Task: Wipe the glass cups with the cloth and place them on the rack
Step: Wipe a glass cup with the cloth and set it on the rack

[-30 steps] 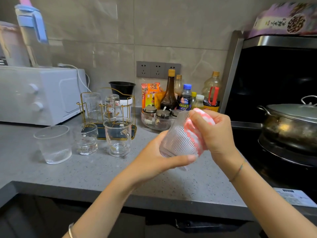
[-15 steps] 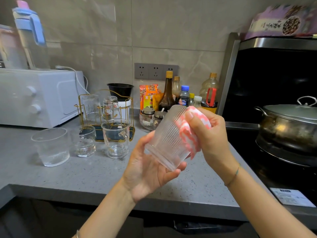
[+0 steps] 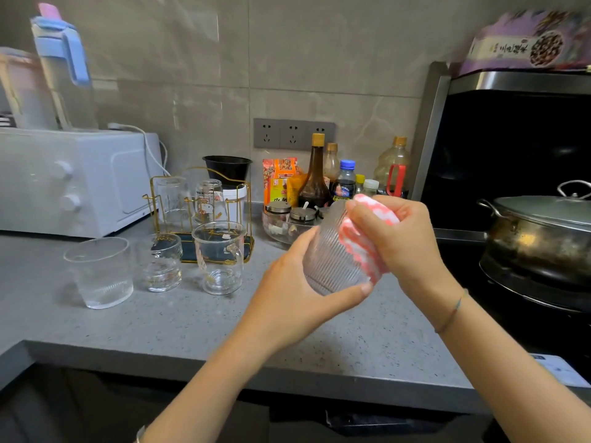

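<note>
**Ribbed glass in two hands, cloth on its wall**

The grey counter point(image 3: 192, 330) carried the gold wire rack point(image 3: 153, 203) near the back wall, with two cups point(image 3: 172, 199) upside down on its pegs. Three more cups point(image 3: 99, 273) stood upright in a row just in front of the rack.

The ribbed cup point(image 3: 329, 260) was held tilted in the air above the counter, well apart from the rack. The left hand point(image 3: 287, 298) cradled it from below, fingers curled round the far side and thumb lying across the near lower wall. The right hand point(image 3: 403, 238) was closed tight on the bunched pink-and-white cloth point(image 3: 361, 247), pressing it against the cup's right side.

The cup was probably fairly light, stiff and breakable. Its ridges likely gave the fingers some purchase, though any wetness would have made it slick. The sounder hold looked to be round the lower wall, as the left hand had it, rather than at the thin rim. The cloth, soft and yielding, would mould to the ribs under light pressure.
</note>
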